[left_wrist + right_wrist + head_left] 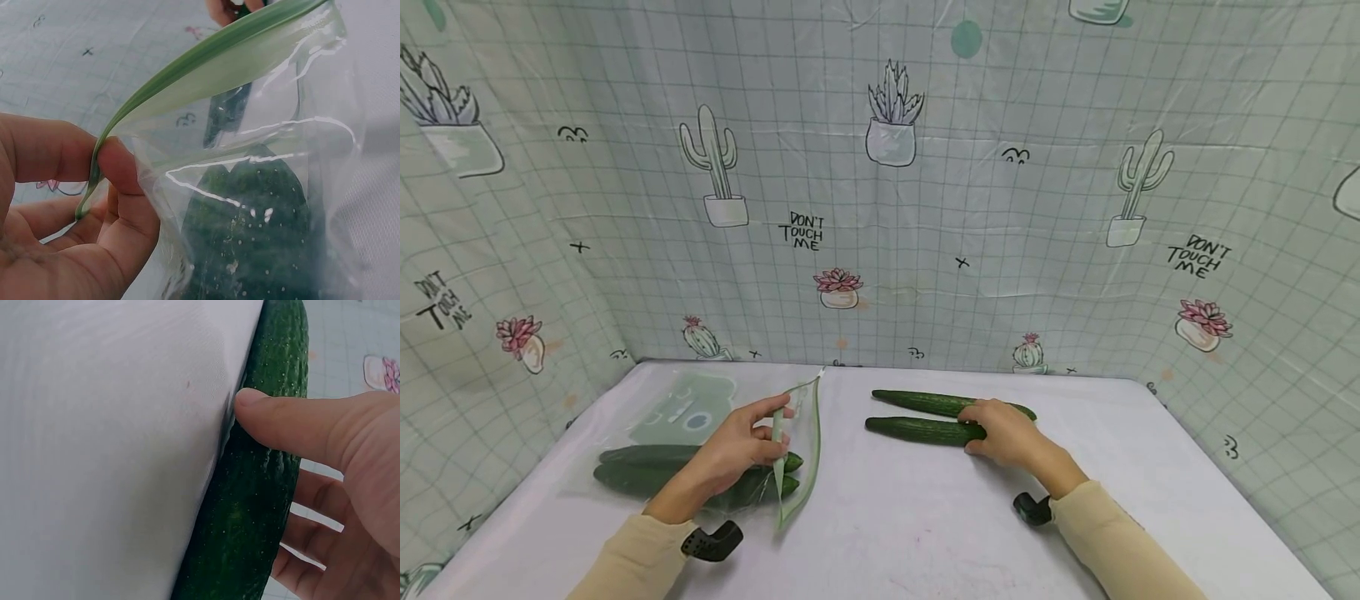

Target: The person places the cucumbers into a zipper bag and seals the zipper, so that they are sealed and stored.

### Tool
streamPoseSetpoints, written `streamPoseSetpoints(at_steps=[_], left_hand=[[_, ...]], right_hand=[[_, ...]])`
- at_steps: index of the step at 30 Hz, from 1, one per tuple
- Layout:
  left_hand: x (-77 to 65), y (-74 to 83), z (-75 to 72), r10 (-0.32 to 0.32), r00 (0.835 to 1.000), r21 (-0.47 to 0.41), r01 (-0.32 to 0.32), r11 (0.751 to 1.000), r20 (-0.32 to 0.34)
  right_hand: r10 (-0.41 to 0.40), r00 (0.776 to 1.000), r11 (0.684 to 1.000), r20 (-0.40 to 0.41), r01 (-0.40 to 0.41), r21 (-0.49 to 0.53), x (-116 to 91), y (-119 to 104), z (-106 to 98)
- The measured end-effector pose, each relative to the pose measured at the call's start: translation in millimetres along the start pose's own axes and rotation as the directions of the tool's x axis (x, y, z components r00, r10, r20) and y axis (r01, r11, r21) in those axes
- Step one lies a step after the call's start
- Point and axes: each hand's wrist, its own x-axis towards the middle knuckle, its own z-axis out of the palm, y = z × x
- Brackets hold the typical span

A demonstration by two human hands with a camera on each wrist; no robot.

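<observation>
A clear zip bag [681,412] with a green-edged mouth lies on the left, its opening facing right. Two cucumbers [625,479] are inside it, their tips near the mouth. My left hand [730,450] pinches the bag's near-side rim between thumb and fingers, and the mouth gapes. On the right, two more cucumbers lie side by side on the table. My right hand [1009,437] grips the right end of the nearer cucumber [917,429], thumb on one side, fingers round the other, as the right wrist view shows. The farther cucumber [917,402] lies just behind it, partly hidden by that hand.
A white-covered table [910,533] carries everything. Behind and beside it hangs a checked curtain [925,225] printed with potted plants. Black wrist devices [713,542] sit below both wrists.
</observation>
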Motion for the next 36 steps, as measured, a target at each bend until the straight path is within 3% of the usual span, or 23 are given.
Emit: streamPoseSetpoints(at_steps=[15,36], left_hand=[[2.4,-5.1,1.9,-0.007,1.000,0.007,0.007,1.000,-0.005],[1.3,-2.6,2.1,-0.011,1.000,0.034,0.012,0.999,-0.018]], right_hand=[[-0.007,1.000,1.000,0.015,0.007,-0.026,-3.0,-2.4,-1.1],[-0.100,0.993,0.992,-0.060,0.094,-0.086,-6.7,-13.8,-6.6]])
